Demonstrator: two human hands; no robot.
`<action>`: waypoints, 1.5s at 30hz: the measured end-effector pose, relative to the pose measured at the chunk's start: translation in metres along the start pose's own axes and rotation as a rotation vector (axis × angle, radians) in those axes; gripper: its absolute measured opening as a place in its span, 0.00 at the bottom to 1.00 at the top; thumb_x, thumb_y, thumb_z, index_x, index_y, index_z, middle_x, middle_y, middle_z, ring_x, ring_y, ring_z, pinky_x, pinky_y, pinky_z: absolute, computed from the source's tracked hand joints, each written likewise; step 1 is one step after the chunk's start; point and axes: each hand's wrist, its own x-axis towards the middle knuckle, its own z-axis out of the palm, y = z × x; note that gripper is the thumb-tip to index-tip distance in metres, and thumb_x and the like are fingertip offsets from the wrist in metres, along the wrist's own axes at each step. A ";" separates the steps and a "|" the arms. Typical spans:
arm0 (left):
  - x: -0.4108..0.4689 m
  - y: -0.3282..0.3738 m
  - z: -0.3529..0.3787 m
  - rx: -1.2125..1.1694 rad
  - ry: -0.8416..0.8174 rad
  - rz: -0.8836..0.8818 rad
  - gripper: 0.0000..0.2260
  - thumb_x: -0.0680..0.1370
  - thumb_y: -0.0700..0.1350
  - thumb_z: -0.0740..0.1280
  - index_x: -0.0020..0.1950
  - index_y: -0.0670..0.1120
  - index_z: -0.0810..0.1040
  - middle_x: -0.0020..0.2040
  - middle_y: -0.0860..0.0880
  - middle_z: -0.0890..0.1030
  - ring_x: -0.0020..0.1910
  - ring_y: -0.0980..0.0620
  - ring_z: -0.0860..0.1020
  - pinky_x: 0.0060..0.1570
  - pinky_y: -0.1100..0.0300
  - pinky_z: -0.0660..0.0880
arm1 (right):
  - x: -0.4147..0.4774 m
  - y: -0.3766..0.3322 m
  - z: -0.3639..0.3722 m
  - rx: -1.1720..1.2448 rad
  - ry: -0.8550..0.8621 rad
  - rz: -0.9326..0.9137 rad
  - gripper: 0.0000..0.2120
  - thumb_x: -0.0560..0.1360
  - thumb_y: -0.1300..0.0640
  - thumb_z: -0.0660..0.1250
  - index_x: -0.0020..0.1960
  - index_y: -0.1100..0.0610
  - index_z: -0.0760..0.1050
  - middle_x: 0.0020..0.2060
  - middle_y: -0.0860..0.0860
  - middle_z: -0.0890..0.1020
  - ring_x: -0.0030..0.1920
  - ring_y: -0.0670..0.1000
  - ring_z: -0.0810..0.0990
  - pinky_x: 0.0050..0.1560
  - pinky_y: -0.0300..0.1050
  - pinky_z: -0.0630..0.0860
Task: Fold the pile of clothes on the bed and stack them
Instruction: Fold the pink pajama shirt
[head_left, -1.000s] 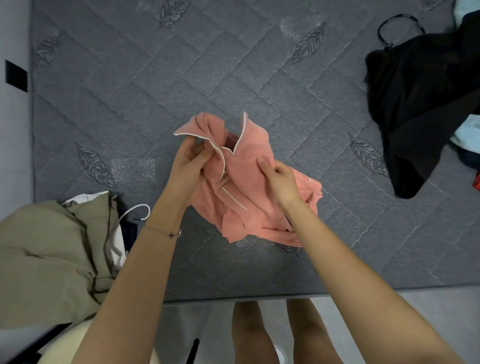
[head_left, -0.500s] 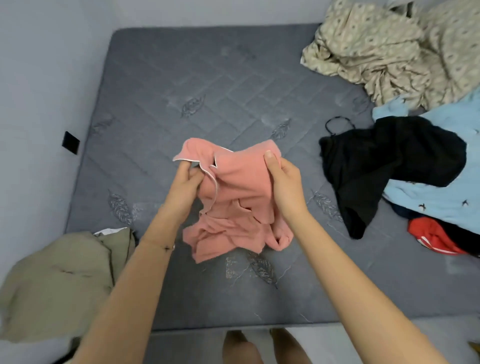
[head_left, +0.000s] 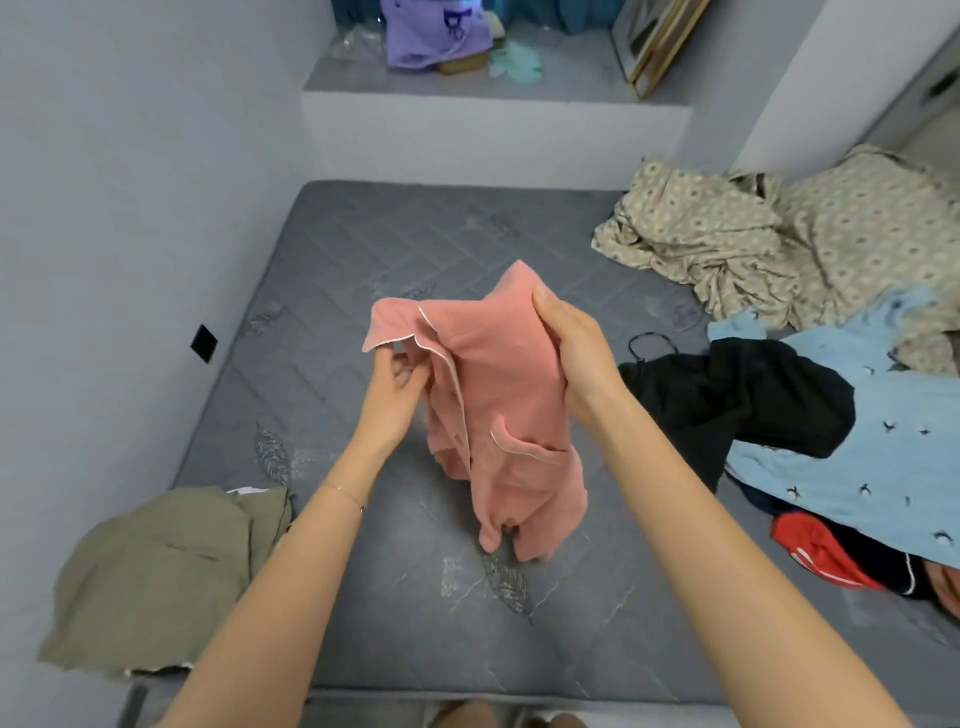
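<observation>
Both hands are up, and the pink pyjama top (head_left: 498, 415) hangs between them, over the middle of the grey mattress (head_left: 363, 249). The right hand (head_left: 576, 358) is clamped on one shoulder, thumb across the front and fingers wrapped behind. That looks like the anchor, letting the cloth drop under its own weight. The left hand (head_left: 395, 395) pinches the front edge just beneath the flopped collar, fingers curled into the fabric. My read is that it is hunting for the other shoulder so the top can be spread square before any fold.

The top is far from flat. It hangs in a narrow, bunched column with white piping along the collar and front opening. A piped chest pocket faces us, and the hem is gathered into soft lobes at the bottom. Whether that hem brushes the mattress or hangs just clear, this angle won't say.

An olive garment (head_left: 156, 571) sits on the mattress's near left corner, fairly flat, possibly the start of the stack. Along the mattress's right side the unfolded pile waits, with a black garment (head_left: 737, 405) draped over a light blue one (head_left: 883, 441) and something red (head_left: 810, 551) below them. A patterned beige sheet (head_left: 753, 244) is heaped at the far right corner. Plenty left to fold.
</observation>
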 end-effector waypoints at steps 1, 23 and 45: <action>0.000 0.006 -0.001 -0.034 0.007 0.005 0.18 0.81 0.39 0.63 0.66 0.56 0.65 0.50 0.52 0.77 0.43 0.67 0.78 0.47 0.73 0.72 | -0.002 -0.005 0.000 -0.040 0.008 -0.019 0.14 0.81 0.51 0.62 0.48 0.59 0.81 0.44 0.53 0.84 0.44 0.47 0.81 0.49 0.41 0.77; -0.002 0.040 -0.029 0.050 -0.297 -0.162 0.16 0.78 0.39 0.68 0.65 0.47 0.75 0.41 0.53 0.85 0.40 0.57 0.83 0.39 0.67 0.77 | 0.028 0.008 -0.038 -0.501 0.041 -0.239 0.22 0.80 0.51 0.63 0.32 0.51 0.56 0.28 0.45 0.58 0.30 0.44 0.56 0.30 0.43 0.53; -0.004 -0.340 0.036 0.483 -0.520 -0.435 0.22 0.77 0.42 0.63 0.68 0.60 0.73 0.56 0.65 0.75 0.54 0.62 0.76 0.57 0.65 0.73 | 0.084 0.411 -0.108 -0.798 0.112 0.527 0.10 0.69 0.65 0.68 0.33 0.58 0.69 0.30 0.54 0.70 0.36 0.53 0.67 0.35 0.48 0.63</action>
